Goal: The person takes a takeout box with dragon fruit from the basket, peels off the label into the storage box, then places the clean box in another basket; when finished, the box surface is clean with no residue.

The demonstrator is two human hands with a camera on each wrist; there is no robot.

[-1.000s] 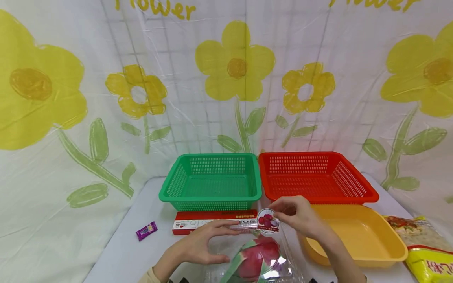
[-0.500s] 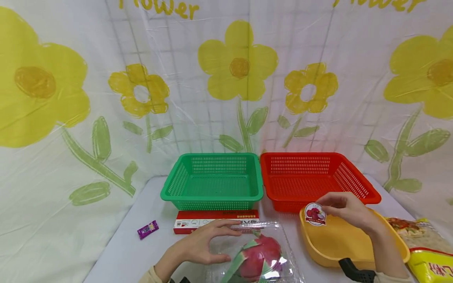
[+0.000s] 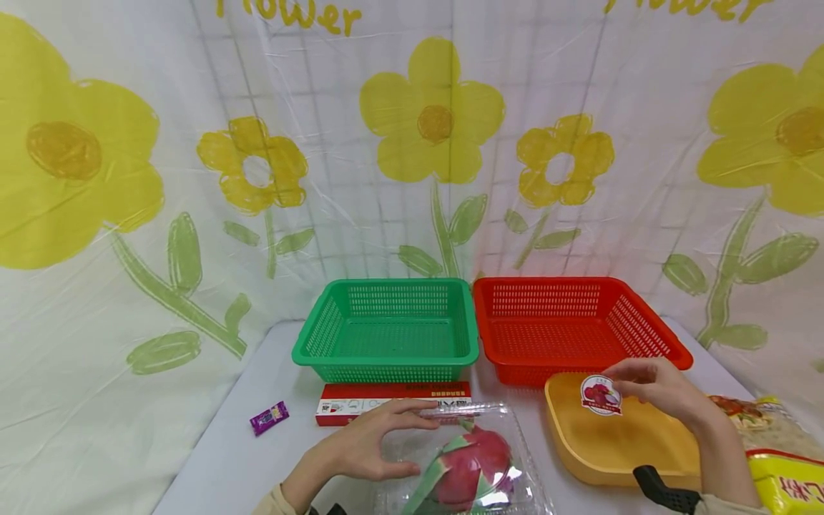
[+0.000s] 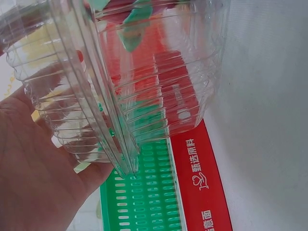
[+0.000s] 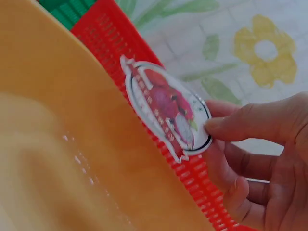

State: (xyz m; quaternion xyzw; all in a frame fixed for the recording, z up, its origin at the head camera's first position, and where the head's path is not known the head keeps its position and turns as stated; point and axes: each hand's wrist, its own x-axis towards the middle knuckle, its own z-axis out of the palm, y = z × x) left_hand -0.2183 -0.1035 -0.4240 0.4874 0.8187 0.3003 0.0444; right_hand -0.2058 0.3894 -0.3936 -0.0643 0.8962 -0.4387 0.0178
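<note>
A clear plastic clamshell box (image 3: 524,468) with a dragon fruit (image 3: 473,465) inside stands at the front of the table. My left hand (image 3: 363,443) holds the box by its left part, fingers and thumb spread round the lid; in the left wrist view the hand (image 4: 36,163) curves about its ribbed side. Between thumb and finger, my right hand (image 3: 669,392) pinches a round label (image 3: 601,395) printed with dragon fruit, above the yellow basin (image 3: 618,458). The right wrist view shows the label (image 5: 166,108) held by its edge, picture side visible, with the hand (image 5: 264,159) at right.
Behind stand a green basket (image 3: 393,372) and a red basket (image 3: 579,368), side by side. A long red and white carton (image 3: 360,402) lies before the green one. A small purple packet (image 3: 269,418) is at left, a yellow food bag (image 3: 788,472) at right.
My right hand has carried the label from the box's far right corner rightward, over the yellow basin. My left hand stays on the box.
</note>
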